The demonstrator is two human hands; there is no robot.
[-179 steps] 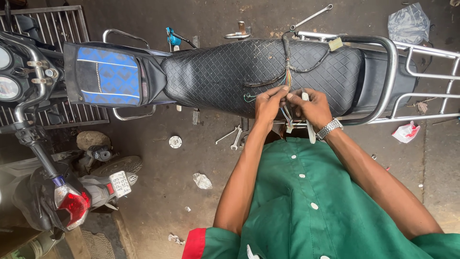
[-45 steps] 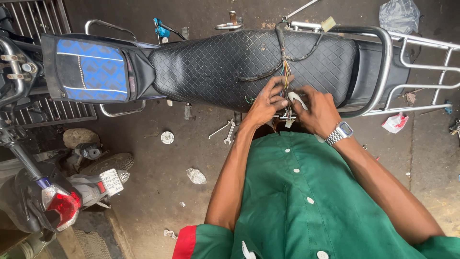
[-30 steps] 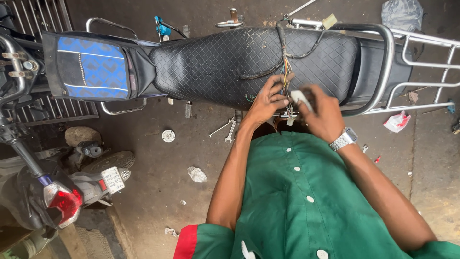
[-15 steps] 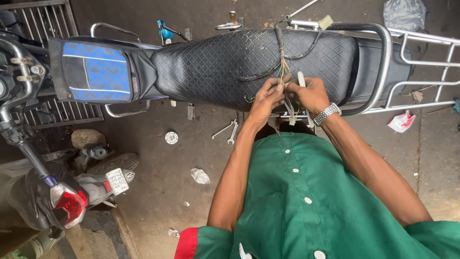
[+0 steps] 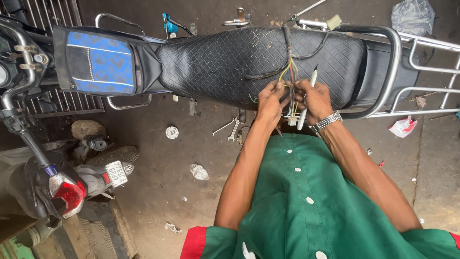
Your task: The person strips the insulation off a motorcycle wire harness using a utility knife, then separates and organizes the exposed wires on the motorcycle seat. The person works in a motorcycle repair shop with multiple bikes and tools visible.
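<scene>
motorcycle repair workshop, motorcycle [image 5: 249,62], spanners [image 5: 231,129] on stained concrete floor [image 5: 158,182]

Your black seat [image 5: 230,62] carries a quilted diamond pattern; take it as the landmark. Left of it, the tank cover [image 5: 99,62] is blue with a paler zigzag print and white trim. Across its middle run yellow, green and dark wires [image 5: 289,72]. Below it, your shirt [image 5: 306,211] is green with white buttons and red cuffs. Right of it, the rack [image 5: 431,48] is chrome.
</scene>
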